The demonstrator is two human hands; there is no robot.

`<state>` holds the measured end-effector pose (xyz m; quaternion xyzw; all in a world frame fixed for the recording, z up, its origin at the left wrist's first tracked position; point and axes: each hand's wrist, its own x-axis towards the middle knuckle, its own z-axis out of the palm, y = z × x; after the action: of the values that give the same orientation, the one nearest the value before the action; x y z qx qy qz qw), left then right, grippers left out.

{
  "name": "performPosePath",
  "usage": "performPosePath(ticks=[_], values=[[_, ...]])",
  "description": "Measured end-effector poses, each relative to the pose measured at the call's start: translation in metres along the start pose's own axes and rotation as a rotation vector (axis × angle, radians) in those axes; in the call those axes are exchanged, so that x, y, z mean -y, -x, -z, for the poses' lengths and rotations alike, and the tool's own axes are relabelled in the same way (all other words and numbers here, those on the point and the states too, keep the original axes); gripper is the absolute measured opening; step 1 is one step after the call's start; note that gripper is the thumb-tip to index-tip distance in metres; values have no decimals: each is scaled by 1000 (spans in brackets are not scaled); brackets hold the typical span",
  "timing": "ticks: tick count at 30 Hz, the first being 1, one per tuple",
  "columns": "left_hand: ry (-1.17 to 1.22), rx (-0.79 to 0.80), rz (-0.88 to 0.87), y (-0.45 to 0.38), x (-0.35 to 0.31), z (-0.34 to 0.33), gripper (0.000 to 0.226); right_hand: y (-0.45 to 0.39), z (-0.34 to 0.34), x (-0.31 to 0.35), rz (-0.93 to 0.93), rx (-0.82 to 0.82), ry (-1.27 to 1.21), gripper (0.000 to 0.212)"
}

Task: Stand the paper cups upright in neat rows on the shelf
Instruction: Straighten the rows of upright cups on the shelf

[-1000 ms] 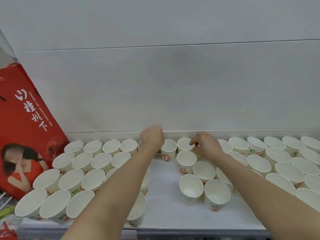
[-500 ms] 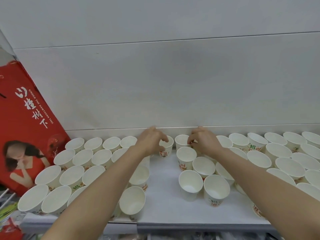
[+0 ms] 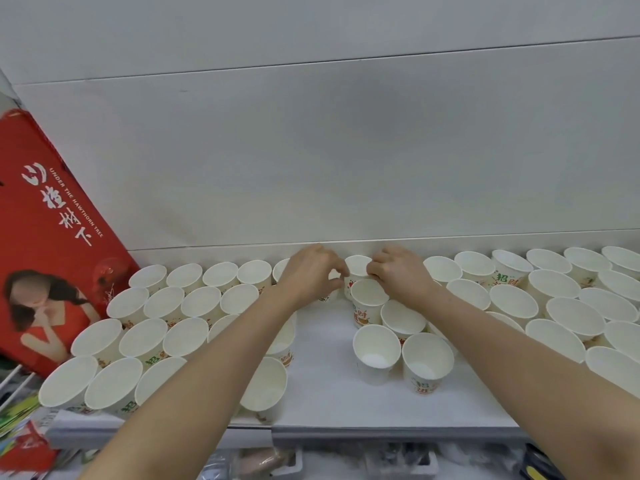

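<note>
Dozens of white paper cups with red and green print [image 3: 173,301] stand upright, mouths up, on the flat white shelf [image 3: 322,382], packed in rows at the left and at the right [image 3: 512,301], with a bare strip of shelf between the two groups. Both bare arms reach to the back row by the pale wall panel [image 3: 346,168]. The left hand [image 3: 310,275] has its fingers curled round one back-row cup [image 3: 327,294], mostly hidden under the palm. The right hand [image 3: 398,273] pinches the rim of the neighbouring white back-row cup [image 3: 356,266], thumb and fingertips on its right edge. Four more cups sit loosely just in front, the nearest plain one [image 3: 375,353] beside a printed one [image 3: 427,363]. A red poster with white lettering and a woman's picture [image 3: 52,244] leans at the shelf's left end.
</note>
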<state>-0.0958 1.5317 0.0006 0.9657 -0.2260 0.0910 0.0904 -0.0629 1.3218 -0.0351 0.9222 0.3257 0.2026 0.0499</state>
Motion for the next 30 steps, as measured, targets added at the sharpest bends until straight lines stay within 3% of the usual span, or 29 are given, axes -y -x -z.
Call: performPosePath(ticks=[5,11,15,19,25,30], values=[[-11,144,-112,-2,-22,-2,33,4,5,-4,-118,-51,-257,19],[-32,220,-125,-4,-32,-6,36,35,29,-16,-345,-47,-419,19],[-51,182,-122,-3,-35,-8,16,59,55,-19,-376,40,-650,14],[11,98,-77,1,-33,-4,13,85,83,-11,-301,166,-778,5],[118,-4,13,16,-23,18,8,88,80,6,-237,335,-590,10],[97,38,84,37,-2,31,7,84,71,19,-187,351,-376,8]])
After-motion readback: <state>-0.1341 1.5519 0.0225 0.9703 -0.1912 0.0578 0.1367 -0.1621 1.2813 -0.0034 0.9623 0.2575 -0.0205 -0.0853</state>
